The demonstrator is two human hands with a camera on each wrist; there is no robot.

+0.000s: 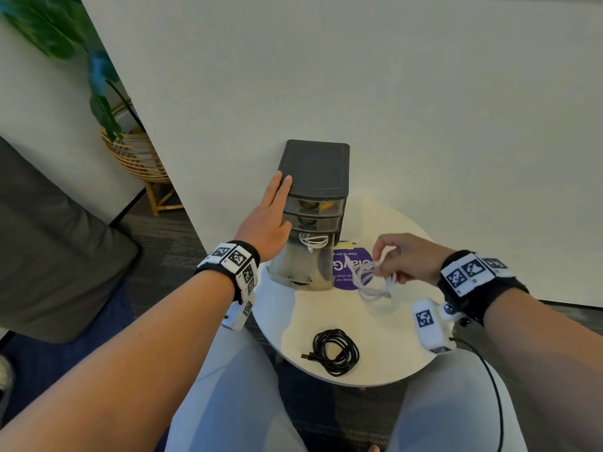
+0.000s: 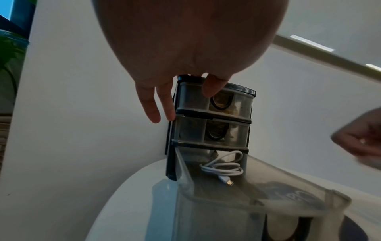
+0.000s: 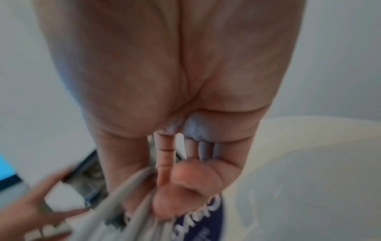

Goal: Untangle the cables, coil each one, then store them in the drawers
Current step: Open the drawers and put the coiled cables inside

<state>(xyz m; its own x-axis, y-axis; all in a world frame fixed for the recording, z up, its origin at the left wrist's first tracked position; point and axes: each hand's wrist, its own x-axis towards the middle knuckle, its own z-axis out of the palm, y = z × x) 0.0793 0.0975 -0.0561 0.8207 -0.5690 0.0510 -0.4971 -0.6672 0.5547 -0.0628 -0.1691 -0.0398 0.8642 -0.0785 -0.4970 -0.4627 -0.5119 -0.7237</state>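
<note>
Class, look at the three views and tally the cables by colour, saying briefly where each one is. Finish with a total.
White cables: 2. One coiled white cable lies in the open bottom drawer; the other white cable is held by the right hand.
Black cables: 1. A coiled black cable lies on the round table.
Total: 3 cables.

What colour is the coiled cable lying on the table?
Black coiled cable; clearest in the head view.

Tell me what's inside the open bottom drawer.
The bottom drawer holds one coiled white cable, its plug pointing outward. The rest of the visible floor looks bare; the back, under the drawer unit, is hidden.
</note>
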